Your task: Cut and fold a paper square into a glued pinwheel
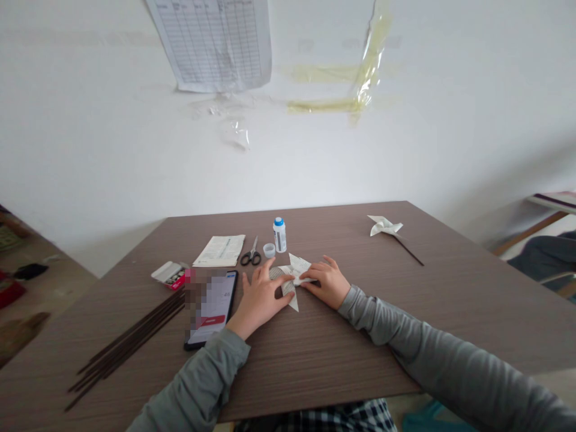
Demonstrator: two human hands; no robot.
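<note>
A pinwheel folded from printed paper [297, 263] lies on the table between my hands, its pointed blades sticking out above and below my fingers. My left hand [261, 300] grips its left side with thumb and forefinger, the other fingers raised. On the right side, my right hand [330, 283] pinches a blade close to the centre. My fingers partly hide the middle of the paper. Just beyond stand a white glue bottle with a blue cap [279, 235] and a small translucent cup or cap [269, 250]. Black-handled scissors [251, 257] lie beside them.
Folded printed paper [220, 251] lies at the back left. Nearer are a small open red-and-white box [170, 275], a phone [211, 312] and several dark thin sticks [130, 336]. Another paper pinwheel [386, 227] on a stick rests at the right. A wall borders the table's [450, 312] far edge.
</note>
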